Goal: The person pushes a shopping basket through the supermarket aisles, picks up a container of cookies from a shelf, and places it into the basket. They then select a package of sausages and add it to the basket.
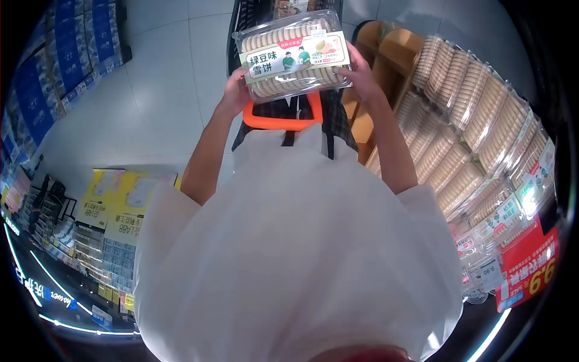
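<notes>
A clear plastic box of round biscuits (294, 55) with a pale printed label band is held level in front of me. My left hand (237, 87) grips its near left corner, thumb on the lid. My right hand (360, 73) is closed around its right end, thumb on the lid's near edge. Most of the fingers are hidden beneath or behind the box. Below the box shows the orange handle (282, 124) of a black shopping cart (242, 23). Another package (295, 6) lies inside the cart, partly covered by the box.
To the right, similar biscuit boxes (476, 102) are stacked beside a wooden display stand (386, 54). A red price sign (531, 265) stands at lower right. Blue cartons (66, 48) are piled at upper left. A yellow-topped display (123, 199) is at lower left. Pale floor tiles (160, 90) lie between.
</notes>
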`<state>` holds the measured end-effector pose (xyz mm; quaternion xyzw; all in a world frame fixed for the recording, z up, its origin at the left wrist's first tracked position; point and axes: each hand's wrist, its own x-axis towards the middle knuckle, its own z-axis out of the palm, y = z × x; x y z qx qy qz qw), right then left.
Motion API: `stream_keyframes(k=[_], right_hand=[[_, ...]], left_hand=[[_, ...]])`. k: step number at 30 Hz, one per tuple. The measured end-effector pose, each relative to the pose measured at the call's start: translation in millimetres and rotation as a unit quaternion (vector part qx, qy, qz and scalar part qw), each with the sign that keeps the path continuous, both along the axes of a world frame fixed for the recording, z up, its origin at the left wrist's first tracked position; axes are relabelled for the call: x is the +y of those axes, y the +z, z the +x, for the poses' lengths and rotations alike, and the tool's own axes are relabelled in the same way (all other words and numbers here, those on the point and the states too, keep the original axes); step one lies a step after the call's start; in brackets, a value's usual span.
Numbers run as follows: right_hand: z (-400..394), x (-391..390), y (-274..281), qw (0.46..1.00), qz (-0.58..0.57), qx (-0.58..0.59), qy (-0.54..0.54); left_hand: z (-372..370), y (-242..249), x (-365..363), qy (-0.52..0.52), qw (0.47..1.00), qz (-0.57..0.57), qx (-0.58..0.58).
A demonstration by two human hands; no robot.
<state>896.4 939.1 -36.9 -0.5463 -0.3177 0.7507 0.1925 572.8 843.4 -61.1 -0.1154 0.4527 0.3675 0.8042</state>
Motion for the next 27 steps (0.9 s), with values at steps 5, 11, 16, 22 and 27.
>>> stream_keyframes(k=[5, 11, 16, 22, 27], right_hand=[[12, 95, -85, 0.99, -0.003, -0.023, 0.137], [-15, 183, -204, 0.936, 0.056, -0.159, 0.308], [-14, 212, -324, 0.893, 0.128, -0.202, 0.382], [-39, 196, -387, 0.827, 0.235, -0.345, 0.376], [-81, 205, -387, 0.746, 0.258, -0.442, 0.426]], left_hand=[[24, -107, 41, -0.026, 0.997, -0.057, -0.034], [69, -218, 65, -0.04, 0.993, -0.063, 0.088], [100, -294, 67, 0.067, 0.992, -0.073, 0.084], [107, -352, 65, 0.1, 0.986, -0.119, 0.052], [125, -376, 66, 0.134, 0.977, -0.168, 0.005]])
